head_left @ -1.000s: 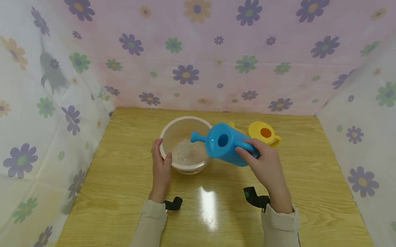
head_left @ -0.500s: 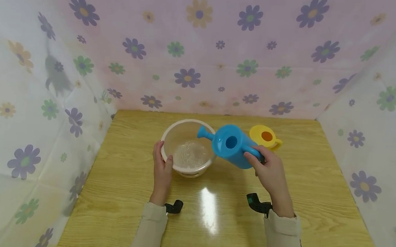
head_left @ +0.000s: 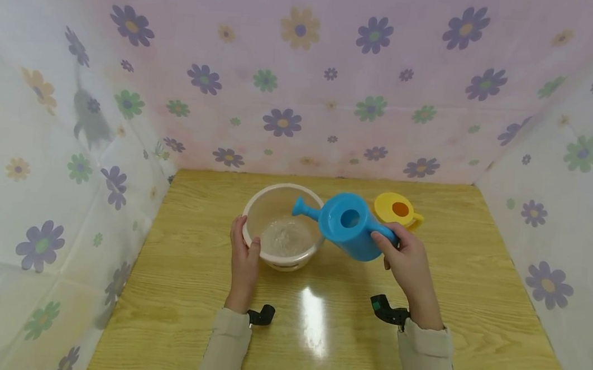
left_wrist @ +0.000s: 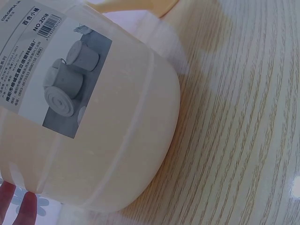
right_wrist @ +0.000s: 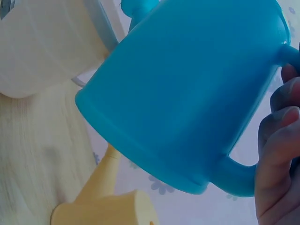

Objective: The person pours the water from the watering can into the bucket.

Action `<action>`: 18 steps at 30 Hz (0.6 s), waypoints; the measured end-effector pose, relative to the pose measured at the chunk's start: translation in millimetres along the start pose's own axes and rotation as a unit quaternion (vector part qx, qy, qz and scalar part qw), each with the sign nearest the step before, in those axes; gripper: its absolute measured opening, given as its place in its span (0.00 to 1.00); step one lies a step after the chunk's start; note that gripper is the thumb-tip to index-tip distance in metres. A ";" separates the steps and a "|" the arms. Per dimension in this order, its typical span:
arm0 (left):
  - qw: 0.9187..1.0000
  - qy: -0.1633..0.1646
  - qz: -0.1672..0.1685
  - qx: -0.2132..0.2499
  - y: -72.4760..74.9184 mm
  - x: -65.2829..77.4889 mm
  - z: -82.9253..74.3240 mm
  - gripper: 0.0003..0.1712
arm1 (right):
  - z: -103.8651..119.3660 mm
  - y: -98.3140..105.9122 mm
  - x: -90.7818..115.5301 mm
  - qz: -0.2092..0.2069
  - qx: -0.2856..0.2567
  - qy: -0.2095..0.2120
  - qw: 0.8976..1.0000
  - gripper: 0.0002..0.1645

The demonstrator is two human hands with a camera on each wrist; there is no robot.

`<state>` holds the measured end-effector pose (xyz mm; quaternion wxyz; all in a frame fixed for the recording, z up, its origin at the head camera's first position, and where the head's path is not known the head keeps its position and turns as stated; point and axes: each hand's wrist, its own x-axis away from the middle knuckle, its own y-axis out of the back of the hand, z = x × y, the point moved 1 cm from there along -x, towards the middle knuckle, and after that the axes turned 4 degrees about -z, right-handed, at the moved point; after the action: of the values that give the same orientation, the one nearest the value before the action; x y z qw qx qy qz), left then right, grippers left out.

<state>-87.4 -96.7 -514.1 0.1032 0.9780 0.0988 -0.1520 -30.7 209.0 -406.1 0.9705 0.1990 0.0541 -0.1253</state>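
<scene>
My left hand (head_left: 244, 258) holds the cream plastic bucket (head_left: 260, 201) at its left side, thumb by the rim and fingers round the outside. Rippled water shows at the bottom of the bucket. My right hand (head_left: 410, 266) grips the handle of a blue watering can (head_left: 356, 241), tilted toward the bucket. Its spout (head_left: 307, 209) reaches over the bucket's right rim, above the water. In the right wrist view, curled fingers (right_wrist: 276, 136) wrap the blue handle. A printed label (left_wrist: 61, 70) covers part of the bucket's side in the left wrist view.
A yellow watering can (head_left: 386, 208) stands behind the blue one, partly hidden by it. The wooden table (head_left: 185, 296) meets flowered cloth walls (head_left: 325, 125) at the back and both sides. Black wrist mounts (head_left: 387, 311) sit at the cuffs.
The blue watering can has shifted slightly right relative to the bucket, its spout still over it. Water in the bucket ripples differently. My left hand keeps its hold; the head view has tilted slightly.
</scene>
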 end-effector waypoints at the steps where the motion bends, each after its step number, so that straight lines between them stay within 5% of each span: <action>1: 1.000 0.000 0.000 0.000 -0.2 0.1 0.2 0.31 | -0.2 -0.1 -0.1 0.000 -0.004 -0.001 1.000 0.15; 10: 1.000 0.008 0.004 -0.006 -0.3 0.6 0.2 0.30 | -8.0 -1.5 -0.7 -0.001 -0.106 -0.002 0.994 0.14; 18: 1.000 0.008 0.000 -0.004 0.4 2.1 -0.1 0.31 | -18.9 -0.1 1.0 0.010 -0.123 0.003 0.992 0.12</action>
<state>-85.3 -96.8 -514.6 0.1067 0.9788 0.1002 -0.1436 -30.8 216.2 -423.6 0.9887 0.0787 0.0695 -0.1070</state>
